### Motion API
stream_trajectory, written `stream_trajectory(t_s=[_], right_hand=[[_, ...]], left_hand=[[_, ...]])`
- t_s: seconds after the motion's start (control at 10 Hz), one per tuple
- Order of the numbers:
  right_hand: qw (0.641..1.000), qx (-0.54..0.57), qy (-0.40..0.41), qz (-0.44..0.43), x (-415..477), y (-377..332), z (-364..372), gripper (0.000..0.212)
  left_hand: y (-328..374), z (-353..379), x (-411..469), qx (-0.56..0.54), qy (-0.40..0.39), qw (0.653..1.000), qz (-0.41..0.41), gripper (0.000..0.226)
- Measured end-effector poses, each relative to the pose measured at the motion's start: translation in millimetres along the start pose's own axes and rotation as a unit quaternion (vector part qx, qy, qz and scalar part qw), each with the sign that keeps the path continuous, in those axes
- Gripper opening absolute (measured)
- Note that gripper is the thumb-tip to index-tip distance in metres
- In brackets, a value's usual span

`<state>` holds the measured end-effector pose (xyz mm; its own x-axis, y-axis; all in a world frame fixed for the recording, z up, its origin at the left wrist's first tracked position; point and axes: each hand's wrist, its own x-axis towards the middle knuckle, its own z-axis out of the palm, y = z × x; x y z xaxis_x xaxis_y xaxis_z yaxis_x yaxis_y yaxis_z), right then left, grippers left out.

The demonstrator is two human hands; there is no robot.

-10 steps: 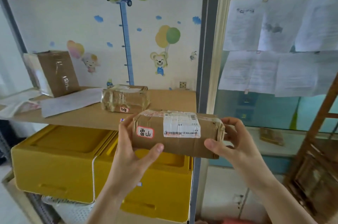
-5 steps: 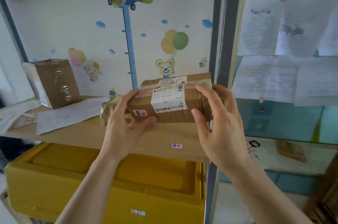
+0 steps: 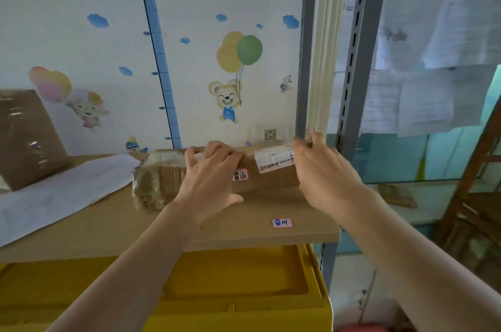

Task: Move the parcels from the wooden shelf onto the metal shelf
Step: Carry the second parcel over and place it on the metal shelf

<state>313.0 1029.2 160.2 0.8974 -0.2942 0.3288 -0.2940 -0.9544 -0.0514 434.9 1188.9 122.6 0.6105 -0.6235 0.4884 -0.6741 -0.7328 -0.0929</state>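
A long brown cardboard parcel [image 3: 267,178] with a white shipping label and a small red-edged sticker lies on the board of the metal shelf [image 3: 244,234], close to the back wall. My left hand [image 3: 210,179] grips its left end from the front and top. My right hand [image 3: 322,169] holds its right end next to the grey upright. A smaller tape-wrapped parcel [image 3: 151,182] sits touching it on the left. A tall brown box [image 3: 25,139] leans at the far left of the same board.
A white paper sheet [image 3: 62,190] lies on the board at left. Yellow plastic crates [image 3: 238,288] fill the level below. Grey slotted uprights [image 3: 352,60] frame the right side. A wooden shelf frame [image 3: 471,196] stands at far right, with papers on the glass behind.
Both hands carried the long parcel up from in front of the shelf edge and set it down on the board, pushing it back toward the wall beside the small wrapped parcel.
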Motion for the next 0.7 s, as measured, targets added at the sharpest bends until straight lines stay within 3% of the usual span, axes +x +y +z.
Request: stream_trajectory(t_s=[0.1, 0.3, 0.4, 0.5, 0.7], right_hand=[[0.999, 0.006, -0.031, 0.023, 4.9, 0.4, 22.8, 0.069], [0.998, -0.029, -0.036, 0.034, 13.2, 4.1, 42.3, 0.075], [0.999, -0.018, -0.030, 0.035, 16.2, 4.9, 40.2, 0.070], [0.999, -0.003, -0.023, 0.024, 16.8, 7.4, 41.3, 0.067], [0.999, 0.024, -0.016, 0.013, 15.8, 9.1, 46.0, 0.072]], left_hand=[[-5.7, 1.7, 4.7, -0.002, -0.049, 0.999, 0.018, 0.090], [-20.5, -1.9, 13.5, -0.070, -0.073, 0.994, 0.051, 0.093], [-34.7, -12.5, 10.4, -0.065, -0.099, 0.993, 0.006, 0.115], [-47.5, -17.3, 3.5, -0.026, -0.139, 0.990, 0.003, 0.112], [-54.4, -12.8, -3.9, -0.062, -0.093, 0.993, 0.027, 0.098]])
